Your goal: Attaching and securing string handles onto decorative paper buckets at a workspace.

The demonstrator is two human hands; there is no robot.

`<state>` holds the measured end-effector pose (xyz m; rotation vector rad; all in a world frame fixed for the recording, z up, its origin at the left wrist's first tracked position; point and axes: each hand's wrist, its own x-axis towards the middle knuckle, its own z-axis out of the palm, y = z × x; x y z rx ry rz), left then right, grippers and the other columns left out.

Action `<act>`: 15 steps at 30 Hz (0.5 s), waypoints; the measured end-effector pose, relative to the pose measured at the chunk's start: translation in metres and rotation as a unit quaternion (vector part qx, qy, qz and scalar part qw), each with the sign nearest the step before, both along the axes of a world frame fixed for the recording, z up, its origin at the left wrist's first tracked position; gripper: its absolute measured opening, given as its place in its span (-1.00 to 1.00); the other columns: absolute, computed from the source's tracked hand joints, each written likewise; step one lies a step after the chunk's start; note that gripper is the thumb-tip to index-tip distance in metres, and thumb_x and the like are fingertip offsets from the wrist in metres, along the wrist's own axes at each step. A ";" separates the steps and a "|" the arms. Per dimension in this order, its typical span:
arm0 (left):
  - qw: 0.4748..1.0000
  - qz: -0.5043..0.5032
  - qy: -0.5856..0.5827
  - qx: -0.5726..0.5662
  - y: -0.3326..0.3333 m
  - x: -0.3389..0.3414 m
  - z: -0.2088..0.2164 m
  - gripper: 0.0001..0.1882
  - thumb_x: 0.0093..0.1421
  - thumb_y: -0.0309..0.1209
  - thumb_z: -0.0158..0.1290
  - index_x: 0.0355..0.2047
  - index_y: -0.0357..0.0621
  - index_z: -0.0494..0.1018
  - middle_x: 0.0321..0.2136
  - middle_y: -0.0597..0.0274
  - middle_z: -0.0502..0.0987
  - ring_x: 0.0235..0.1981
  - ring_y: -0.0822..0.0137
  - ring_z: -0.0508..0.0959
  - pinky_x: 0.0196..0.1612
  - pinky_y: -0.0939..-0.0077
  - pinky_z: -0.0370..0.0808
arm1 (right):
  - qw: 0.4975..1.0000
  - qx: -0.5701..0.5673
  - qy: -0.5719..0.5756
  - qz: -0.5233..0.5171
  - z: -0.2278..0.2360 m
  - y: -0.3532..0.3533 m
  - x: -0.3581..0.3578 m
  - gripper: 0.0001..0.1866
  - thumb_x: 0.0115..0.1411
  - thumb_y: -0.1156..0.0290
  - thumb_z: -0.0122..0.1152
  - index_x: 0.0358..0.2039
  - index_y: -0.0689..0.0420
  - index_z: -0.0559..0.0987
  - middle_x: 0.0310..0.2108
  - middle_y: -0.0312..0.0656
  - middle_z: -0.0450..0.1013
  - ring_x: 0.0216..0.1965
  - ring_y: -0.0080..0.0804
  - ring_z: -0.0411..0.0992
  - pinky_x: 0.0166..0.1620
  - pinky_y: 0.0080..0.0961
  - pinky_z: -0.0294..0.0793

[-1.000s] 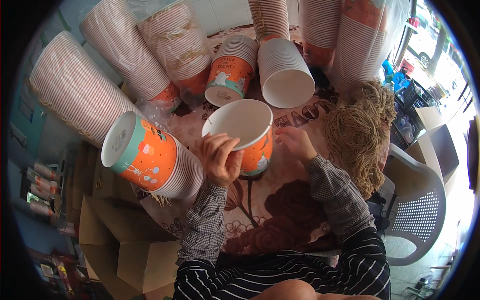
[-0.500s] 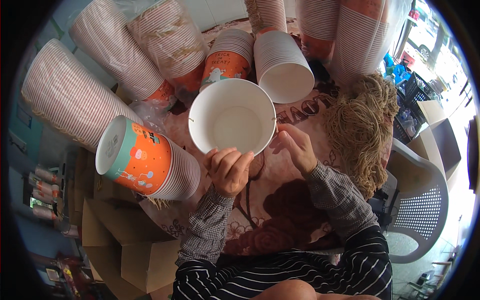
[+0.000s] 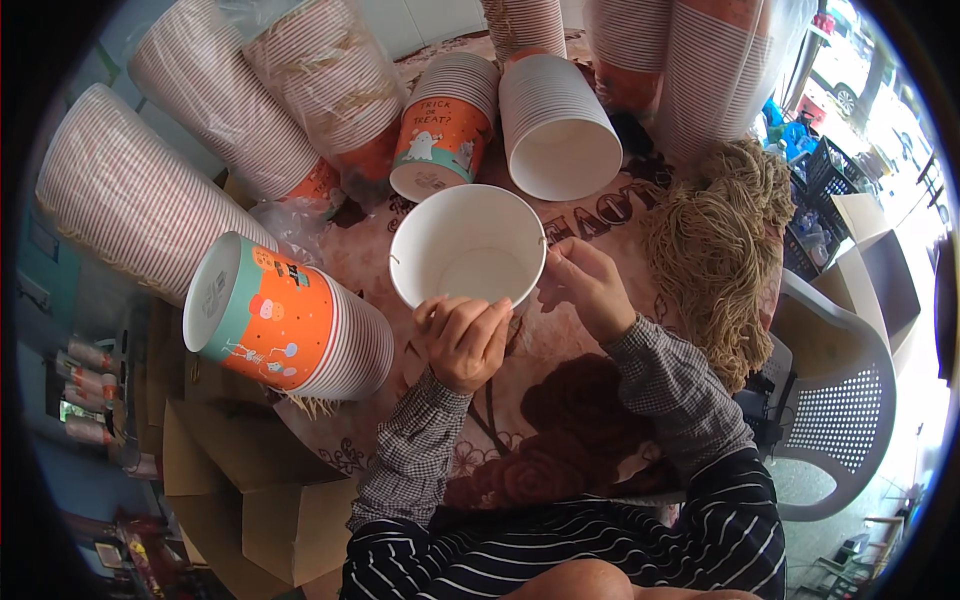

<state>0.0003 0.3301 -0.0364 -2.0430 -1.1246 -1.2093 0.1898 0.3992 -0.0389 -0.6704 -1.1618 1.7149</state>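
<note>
A white-lined paper bucket (image 3: 470,225) is tilted so its mouth faces me, above the table. My left hand (image 3: 465,340) grips its near rim, with the fingers curled over the edge. Short bits of tan cord show at two opposite holes just under the rim. At the right-hand hole, my right hand (image 3: 590,285) has thumb and fingers pinched together against the bucket's outer wall; what they hold is hidden. A large tangle of tan cord (image 3: 715,260) lies on the table to the right of that hand.
A nested stack of orange and green printed buckets (image 3: 290,325) lies at the left. More stacks, some in clear plastic, such as a white-mouthed stack (image 3: 563,155), line the far side. An opened cardboard box (image 3: 265,500) stands lower left; a plastic chair (image 3: 840,400) is at the right.
The bucket has moved slightly down toward me and tipped, so more of its inner far wall shows. My right hand has shifted up a little, its fingers closing at the rim hole.
</note>
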 end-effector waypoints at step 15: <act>0.999 0.005 -0.039 -0.026 0.008 -0.032 0.000 -0.82 0.06 -0.41 -0.07 -0.34 -0.13 0.47 -0.40 0.21 0.46 -0.31 0.22 0.48 0.18 0.11 0.13 | 0.991 0.121 0.008 -0.059 -0.006 0.002 0.005 -0.89 0.25 0.50 0.05 -0.31 0.29 0.49 -0.27 -0.20 0.45 -0.35 -0.53 0.45 -0.30 -0.57 0.51</act>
